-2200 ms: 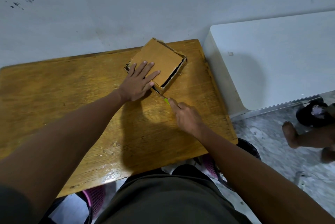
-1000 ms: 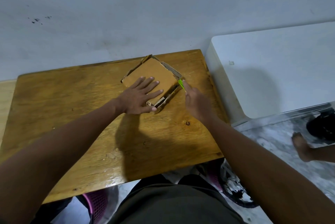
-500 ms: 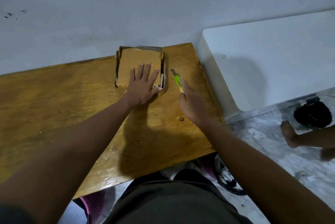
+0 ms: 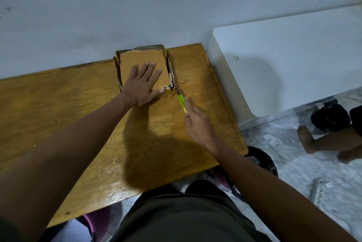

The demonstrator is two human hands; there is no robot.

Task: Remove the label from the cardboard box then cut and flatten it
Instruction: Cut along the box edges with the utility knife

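Observation:
A shallow brown cardboard box lies at the far edge of the wooden table, against the wall. My left hand presses flat on its top, fingers spread. A scrap of white label with black print shows at the box's near right corner. My right hand grips a green-handled cutter, whose blade tip touches that near right corner. The box's right side wall looks split and ragged.
A white appliance or cabinet stands right of the table. Another person's bare foot and a dark object rest on the marble floor at the far right. A dark bin sits under the table's right corner. My lap is at the bottom.
The box was turned from diagonal to square with the table edge. My right hand drew the cutter back along the box's right side to its near right corner.

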